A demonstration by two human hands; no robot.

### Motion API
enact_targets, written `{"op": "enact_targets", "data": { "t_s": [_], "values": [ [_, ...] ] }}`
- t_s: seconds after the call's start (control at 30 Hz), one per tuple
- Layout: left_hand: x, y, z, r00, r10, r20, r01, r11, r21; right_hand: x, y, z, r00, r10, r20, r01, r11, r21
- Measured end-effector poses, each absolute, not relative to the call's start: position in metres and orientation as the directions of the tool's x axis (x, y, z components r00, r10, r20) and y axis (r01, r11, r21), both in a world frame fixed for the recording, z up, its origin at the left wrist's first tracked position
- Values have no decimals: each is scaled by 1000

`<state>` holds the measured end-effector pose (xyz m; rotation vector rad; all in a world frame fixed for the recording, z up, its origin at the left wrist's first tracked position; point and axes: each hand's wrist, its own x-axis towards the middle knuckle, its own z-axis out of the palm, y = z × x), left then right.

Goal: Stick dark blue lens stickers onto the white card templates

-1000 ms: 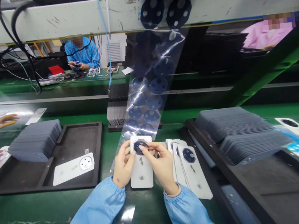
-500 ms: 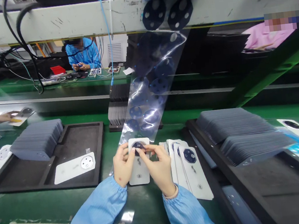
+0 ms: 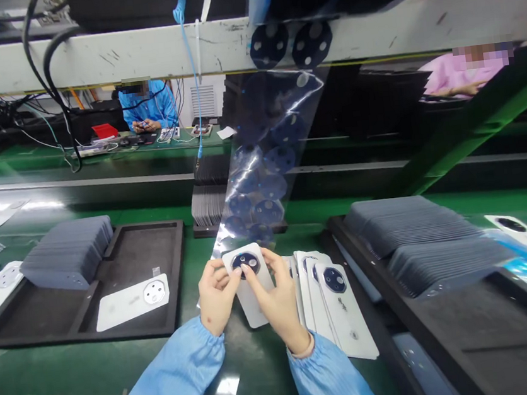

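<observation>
Between my two hands is a white phone back cover (image 3: pixel 252 300) with a dark round camera sticker (image 3: pixel 246 262) near its top. My left hand (image 3: pixel 217 294) grips the cover's left edge, its thumb at the sticker's lower rim. My right hand (image 3: pixel 277 297) holds the right edge, with the thumb pressed on the sticker too. Just right of my right hand lies a fanned stack of white back covers (image 3: pixel 347 308) with dark camera stickers. Behind my hands hangs a clear strip of dark round stickers (image 3: pixel 266 184).
A black tray (image 3: pixel 136 329) at left holds grey sheets (image 3: pixel 67 251) and a white cover (image 3: pixel 133 302). Another black tray (image 3: pixel 487 324) with grey sheets (image 3: pixel 419 230) stands at right. A metal beam (image 3: pixel 109 59) crosses above. Co-workers sit beyond the bench.
The cover in my hands has tilted, its top leaning left, and my right fingers have moved from the sticker to the cover's edge. A co-worker's hand at far left has left the view.
</observation>
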<state>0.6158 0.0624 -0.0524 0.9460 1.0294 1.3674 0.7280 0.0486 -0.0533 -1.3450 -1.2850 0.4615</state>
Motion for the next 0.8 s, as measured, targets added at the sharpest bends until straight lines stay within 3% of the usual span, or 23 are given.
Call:
{"op": "enact_targets", "data": {
  "t_s": [0.1, 0.3, 0.63, 0.8],
  "values": [
    [618, 62, -52, 54, 998, -42, -306, 57, 950, 732, 52, -54, 341, 906, 251, 210, 187, -960],
    [621, 61, -57, 119, 992, -38, -254, 68, 965, 742, 59, -54, 254, 956, 147, -13, 156, -988],
    [618, 64, -59, 147, 985, -85, -276, 124, 953, 748, 62, -53, 156, 984, -80, -360, -19, -933],
    [614, 68, -59, 164, 981, -100, -278, 143, 950, 748, 65, -54, 111, 988, -111, -457, -48, -888]
  ]
}}
